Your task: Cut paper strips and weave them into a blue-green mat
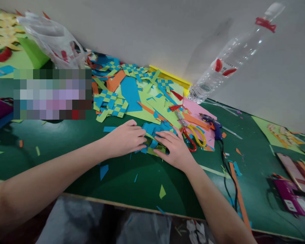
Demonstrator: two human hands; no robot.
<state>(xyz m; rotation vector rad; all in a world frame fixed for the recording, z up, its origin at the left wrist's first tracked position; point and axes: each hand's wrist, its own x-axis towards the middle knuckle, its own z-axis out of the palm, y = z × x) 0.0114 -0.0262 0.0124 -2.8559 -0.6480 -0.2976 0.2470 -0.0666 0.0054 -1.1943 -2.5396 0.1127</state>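
Note:
On the green table (132,176), both my hands rest on a small weave of blue and green paper strips (155,134). My left hand (127,137) has its fingers curled and pinching the left ends of the blue strips. My right hand (174,149) lies over the weave's right side, fingers pressed down on the strips. Behind them spreads a pile of cut coloured paper and finished blue-green woven squares (112,101).
Red-and-yellow scissors (193,135) lie just right of my right hand. A glue gun (215,125) with a black cord sits farther right. A clear plastic bottle (231,57) leans on the wall. A plastic bag (56,40) stands at back left. Phones (295,173) lie at the right edge.

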